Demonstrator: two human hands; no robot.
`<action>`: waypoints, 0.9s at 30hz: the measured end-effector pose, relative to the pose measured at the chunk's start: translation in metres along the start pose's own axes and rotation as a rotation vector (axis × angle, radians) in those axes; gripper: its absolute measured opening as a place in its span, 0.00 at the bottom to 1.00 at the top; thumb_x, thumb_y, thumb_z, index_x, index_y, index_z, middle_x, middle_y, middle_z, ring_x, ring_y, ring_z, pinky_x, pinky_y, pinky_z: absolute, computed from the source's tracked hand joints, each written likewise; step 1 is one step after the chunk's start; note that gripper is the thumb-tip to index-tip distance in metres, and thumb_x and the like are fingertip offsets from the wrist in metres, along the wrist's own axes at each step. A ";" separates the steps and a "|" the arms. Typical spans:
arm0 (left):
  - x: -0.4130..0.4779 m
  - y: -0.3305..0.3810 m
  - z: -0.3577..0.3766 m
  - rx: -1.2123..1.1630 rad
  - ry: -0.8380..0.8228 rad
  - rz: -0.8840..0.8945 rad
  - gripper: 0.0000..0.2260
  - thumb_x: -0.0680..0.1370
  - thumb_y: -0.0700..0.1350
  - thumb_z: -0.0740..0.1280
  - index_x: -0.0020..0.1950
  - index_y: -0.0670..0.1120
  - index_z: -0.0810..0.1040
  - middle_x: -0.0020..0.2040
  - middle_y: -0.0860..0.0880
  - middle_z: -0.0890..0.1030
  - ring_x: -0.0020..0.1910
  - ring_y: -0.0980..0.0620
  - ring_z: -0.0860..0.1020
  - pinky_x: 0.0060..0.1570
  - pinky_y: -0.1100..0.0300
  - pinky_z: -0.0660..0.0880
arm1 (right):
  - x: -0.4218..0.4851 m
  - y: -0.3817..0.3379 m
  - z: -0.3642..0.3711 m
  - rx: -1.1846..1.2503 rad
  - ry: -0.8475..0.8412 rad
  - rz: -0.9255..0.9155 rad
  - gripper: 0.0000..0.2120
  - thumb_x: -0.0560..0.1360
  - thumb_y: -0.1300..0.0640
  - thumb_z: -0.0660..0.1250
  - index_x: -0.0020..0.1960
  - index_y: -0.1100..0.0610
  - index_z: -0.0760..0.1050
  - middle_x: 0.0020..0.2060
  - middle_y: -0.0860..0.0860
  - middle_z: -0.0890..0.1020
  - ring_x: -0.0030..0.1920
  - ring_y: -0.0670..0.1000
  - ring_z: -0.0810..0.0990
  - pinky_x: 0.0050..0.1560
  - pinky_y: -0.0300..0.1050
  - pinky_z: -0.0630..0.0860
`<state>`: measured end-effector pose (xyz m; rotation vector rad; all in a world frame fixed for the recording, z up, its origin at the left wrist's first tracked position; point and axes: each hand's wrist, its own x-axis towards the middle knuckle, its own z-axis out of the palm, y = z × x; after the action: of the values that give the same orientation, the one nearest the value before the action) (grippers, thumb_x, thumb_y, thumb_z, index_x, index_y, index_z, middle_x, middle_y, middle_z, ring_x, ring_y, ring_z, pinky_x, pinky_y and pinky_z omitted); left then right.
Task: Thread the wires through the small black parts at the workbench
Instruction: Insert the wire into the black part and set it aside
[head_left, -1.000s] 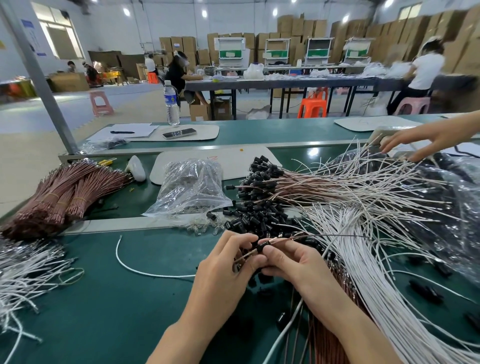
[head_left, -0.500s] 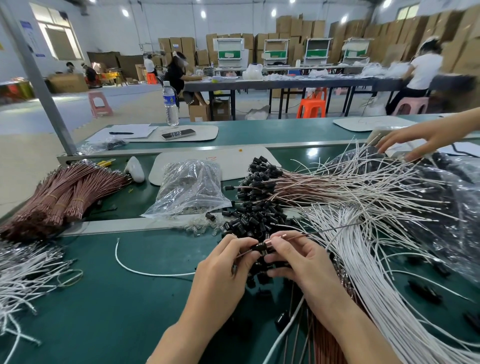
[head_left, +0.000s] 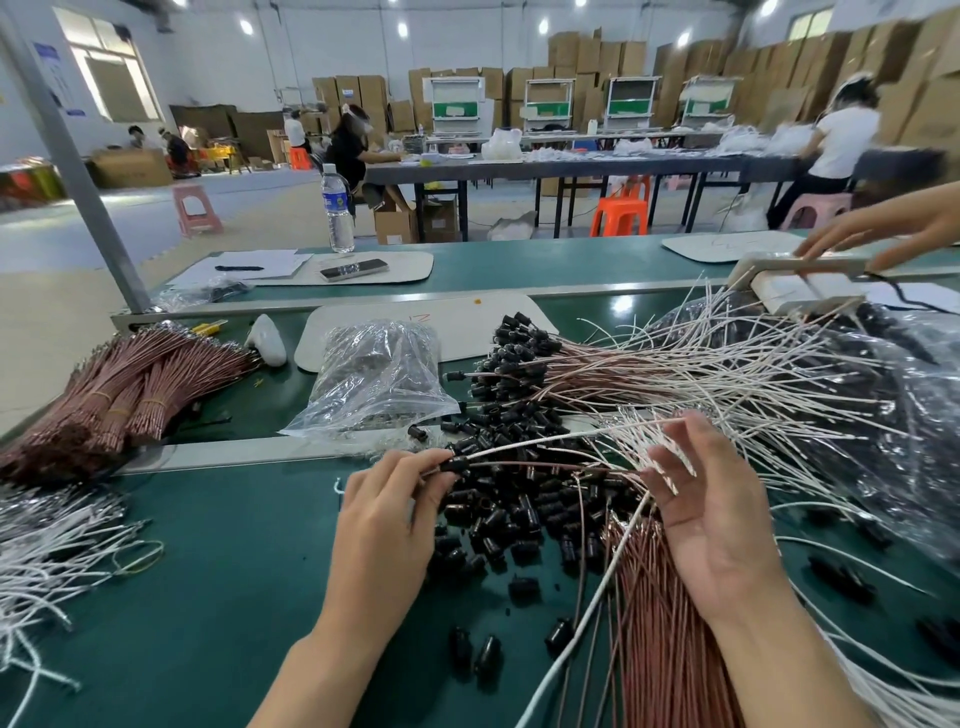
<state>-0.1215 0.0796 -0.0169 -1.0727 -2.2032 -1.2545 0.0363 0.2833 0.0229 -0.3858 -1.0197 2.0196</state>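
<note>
Now the left hand (head_left: 387, 525) pinches a black part (head_left: 453, 464) between thumb and fingertips, while the right hand (head_left: 717, 525) lies released, palm up and fingers spread, gripping nothing that I can make out (a few wire ends brush across its fingertips). A white wire (head_left: 524, 448) and a brown wire (head_left: 519, 464) run rightward out of the pinched part toward the open hand. Half a second ago both hands were huddled together over the same spot, fingertips nearly touching as they fed a wire into the part; since then the right hand has travelled away to the right and let go, and the left has lifted slightly. I take this to mean that the wires are through and this piece is finished or nearly so, ready to be laid with the others. Just beneath the hands lies the heap of loose black parts (head_left: 519, 514), still waiting, on the green workbench (head_left: 208, 571). Under the right wrist runs a sheaf of brown wires (head_left: 654, 623). Farther back the finished bunch (head_left: 519, 358) fans out, parts at one end, and beside it sits a clear plastic bag (head_left: 379, 379). Tied brown bundles (head_left: 119, 395) lie at far left, unmoved since the previous view. Another person's hand (head_left: 883, 228) reaches in at top right, as before.
</note>
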 end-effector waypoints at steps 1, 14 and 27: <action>0.001 -0.004 -0.004 0.003 0.020 -0.016 0.12 0.80 0.53 0.63 0.60 0.52 0.81 0.51 0.61 0.79 0.50 0.55 0.72 0.54 0.66 0.67 | 0.000 -0.003 -0.002 0.024 0.015 -0.004 0.03 0.79 0.52 0.68 0.47 0.50 0.80 0.43 0.46 0.84 0.40 0.44 0.82 0.39 0.37 0.82; 0.013 -0.017 -0.020 -0.262 0.220 -0.236 0.09 0.80 0.43 0.67 0.59 0.52 0.81 0.49 0.56 0.81 0.46 0.64 0.79 0.47 0.75 0.72 | 0.006 -0.005 -0.015 0.272 -0.014 0.040 0.14 0.79 0.51 0.70 0.60 0.58 0.81 0.56 0.52 0.84 0.55 0.49 0.84 0.56 0.38 0.81; 0.009 0.023 0.005 -0.689 0.309 -0.546 0.05 0.78 0.50 0.70 0.47 0.59 0.85 0.33 0.57 0.82 0.29 0.63 0.73 0.31 0.73 0.70 | -0.014 0.033 0.009 -1.066 0.022 -0.443 0.25 0.81 0.38 0.54 0.37 0.49 0.82 0.25 0.48 0.81 0.20 0.44 0.74 0.21 0.32 0.66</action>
<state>-0.1097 0.0951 -0.0010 -0.4045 -1.9089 -2.3466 0.0219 0.2566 0.0022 -0.6436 -1.9170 0.9456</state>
